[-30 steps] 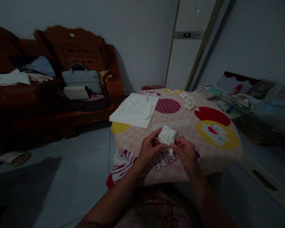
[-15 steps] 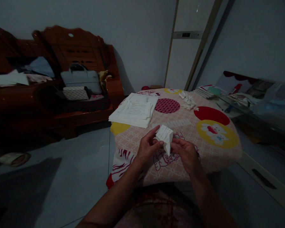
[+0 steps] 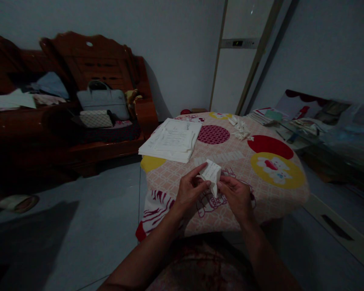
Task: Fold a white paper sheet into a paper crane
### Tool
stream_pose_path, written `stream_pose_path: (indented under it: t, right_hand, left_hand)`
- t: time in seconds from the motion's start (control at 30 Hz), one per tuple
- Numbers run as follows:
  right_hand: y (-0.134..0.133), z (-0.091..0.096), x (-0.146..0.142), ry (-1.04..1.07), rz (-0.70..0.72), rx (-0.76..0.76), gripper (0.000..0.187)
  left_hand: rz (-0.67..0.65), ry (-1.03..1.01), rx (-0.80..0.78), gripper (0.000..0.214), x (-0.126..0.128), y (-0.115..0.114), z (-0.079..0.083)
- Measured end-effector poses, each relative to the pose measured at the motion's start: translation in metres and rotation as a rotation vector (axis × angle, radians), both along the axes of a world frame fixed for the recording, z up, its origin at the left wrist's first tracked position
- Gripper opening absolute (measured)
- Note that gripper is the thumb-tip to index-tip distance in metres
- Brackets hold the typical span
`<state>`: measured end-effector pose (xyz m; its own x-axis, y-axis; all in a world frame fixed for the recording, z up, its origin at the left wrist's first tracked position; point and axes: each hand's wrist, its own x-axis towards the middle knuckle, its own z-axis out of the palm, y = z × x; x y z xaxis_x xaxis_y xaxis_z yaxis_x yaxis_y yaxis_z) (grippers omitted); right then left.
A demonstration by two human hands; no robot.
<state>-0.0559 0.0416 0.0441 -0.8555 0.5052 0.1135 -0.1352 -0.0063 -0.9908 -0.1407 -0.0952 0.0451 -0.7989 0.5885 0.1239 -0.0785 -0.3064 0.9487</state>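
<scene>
Well, I see the left hand (image 3: 186, 189) pinching the folded paper (image 3: 211, 171) between thumb and forefinger, and the right hand (image 3: 238, 195) pinching its lower side with thumb and fingers. This paper is above the table surface (image 3: 269, 204), toward its near edge. One paper stack (image 3: 176, 139) lies by the left edge.

Left hand (image 3: 189, 190): yours, bare and slender, pictured at the left side of the grip.
Right hand (image 3: 238, 196): yours, likewise bare, at the grip's right side.
Forearms (image 3: 157, 238): yours, one below each side of the grip, both bare, slim near the hands and broadening farther down.
Garment (image 3: 200, 268): the clothing you wear, directly below the grip, is dark, mottled with dull red and dusky pink; its cut is lost in the dim light.
</scene>
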Motion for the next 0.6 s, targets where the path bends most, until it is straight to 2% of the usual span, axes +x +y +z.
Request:
stream_pose_path:
  t: [0.23,0.47,0.6]
  right_hand:
    - [-0.002,0.003,-0.001,0.004,-0.008,0.002,0.037]
    - [-0.003,0.015,0.003,-0.01,0.031,-0.059,0.035]
    - [-0.002,0.015,0.004,-0.009,0.059,-0.102,0.035]
  left_hand:
    - [0.01,0.021,-0.018,0.069,0.003,0.001,0.005]
    - [0.007,-0.116,0.071,0.071,0.003,0.002,0.008]
    - [-0.002,-0.158,0.087,0.069,0.002,0.001,0.007]
